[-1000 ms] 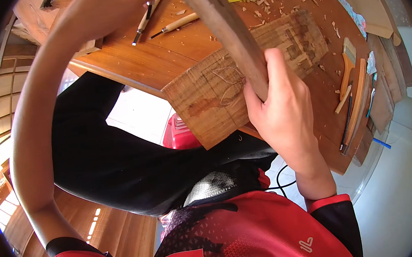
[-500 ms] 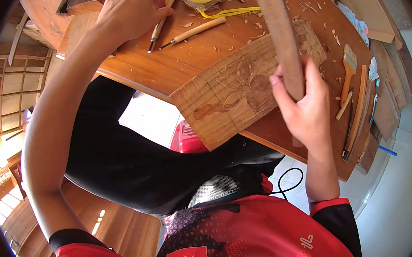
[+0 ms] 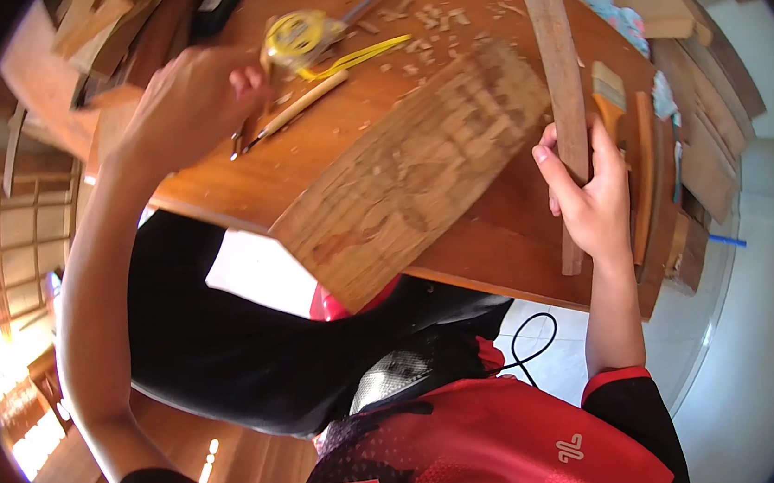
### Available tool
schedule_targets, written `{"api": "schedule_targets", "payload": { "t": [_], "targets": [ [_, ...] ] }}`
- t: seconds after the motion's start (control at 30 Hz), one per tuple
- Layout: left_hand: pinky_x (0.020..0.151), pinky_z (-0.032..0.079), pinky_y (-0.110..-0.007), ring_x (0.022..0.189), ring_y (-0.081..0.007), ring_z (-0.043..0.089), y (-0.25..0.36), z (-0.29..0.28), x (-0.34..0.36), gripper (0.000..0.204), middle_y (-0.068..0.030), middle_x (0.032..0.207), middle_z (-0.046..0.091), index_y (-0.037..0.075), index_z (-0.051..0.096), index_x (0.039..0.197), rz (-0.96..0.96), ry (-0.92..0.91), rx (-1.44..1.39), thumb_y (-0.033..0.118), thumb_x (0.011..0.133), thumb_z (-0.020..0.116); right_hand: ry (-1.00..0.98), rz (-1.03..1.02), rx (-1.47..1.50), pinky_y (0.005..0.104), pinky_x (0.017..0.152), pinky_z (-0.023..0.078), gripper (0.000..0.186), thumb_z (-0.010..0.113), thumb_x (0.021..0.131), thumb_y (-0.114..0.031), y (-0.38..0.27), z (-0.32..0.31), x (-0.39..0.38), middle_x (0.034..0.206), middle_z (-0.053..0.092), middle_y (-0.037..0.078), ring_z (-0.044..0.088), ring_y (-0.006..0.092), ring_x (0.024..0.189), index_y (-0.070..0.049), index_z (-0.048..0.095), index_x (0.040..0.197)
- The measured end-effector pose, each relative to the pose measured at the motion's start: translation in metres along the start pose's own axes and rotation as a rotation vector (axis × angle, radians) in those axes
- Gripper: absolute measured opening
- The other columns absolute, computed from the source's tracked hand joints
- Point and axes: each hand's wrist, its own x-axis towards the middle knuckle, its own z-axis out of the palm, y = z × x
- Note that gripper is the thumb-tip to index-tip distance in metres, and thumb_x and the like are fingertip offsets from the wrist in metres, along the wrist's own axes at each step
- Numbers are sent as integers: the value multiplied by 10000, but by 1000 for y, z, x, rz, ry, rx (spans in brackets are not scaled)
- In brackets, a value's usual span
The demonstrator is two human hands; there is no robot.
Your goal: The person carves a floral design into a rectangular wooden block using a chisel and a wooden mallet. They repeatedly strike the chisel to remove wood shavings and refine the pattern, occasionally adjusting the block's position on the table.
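Observation:
My right hand (image 3: 591, 199) is wrapped around a long, flat wooden bar (image 3: 557, 57), held upright over the right side of the table. My left hand (image 3: 192, 102) is at the table's left part, smeared by motion. Beside its fingertips lies a thin carving chisel (image 3: 244, 136), partly hidden; whether the fingers grip it cannot be made out. A second carving chisel (image 3: 307, 103) with a pale wooden handle rests just right of it. Between my hands, a wooden board (image 3: 349, 236) with a carved leaf-and-flower pattern lies slantwise, its near corner sticking out past the table edge.
A yellow tape measure (image 3: 297, 38) sits behind the chisels, among wood shavings (image 3: 440, 20). On the right are a flat paintbrush (image 3: 609, 94), wooden strips (image 3: 642, 161) and a cloth (image 3: 613, 19). Wood offcuts (image 3: 705, 155) lie beyond the table (image 3: 501, 263).
The view has shifted, so the tabletop things appear farther left and lower. My left hand has drawn back along the chisel. The bar in my right hand stands more upright and right of the board.

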Motion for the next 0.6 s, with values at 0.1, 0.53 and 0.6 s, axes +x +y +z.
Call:
{"api": "schedule_targets", "payload": {
  "t": [0.1,0.53,0.6],
  "targets": [
    [698,540,-395,739,-245,693,14,-1,-6,164,-88,857,726,74,735,976,151,-51,7,227,946,685,109,17,110,221,433,386,168,706,990,-106,4,-25,2,835,617,-10,509,38,509,-58,566,1070],
    [696,539,-389,686,-234,713,11,7,6,237,-58,867,764,70,739,1006,-105,-249,-22,294,927,755,152,-20,144,235,435,383,158,661,1022,-120,30,-54,-6,916,633,33,487,63,485,-30,582,1124],
    [693,537,-385,686,-225,710,14,13,5,251,-55,865,768,73,742,1006,-80,-192,-18,307,920,768,122,-59,159,234,437,383,157,660,1022,-118,28,-54,-4,923,632,31,487,62,488,-32,578,1124]
  ]
}}
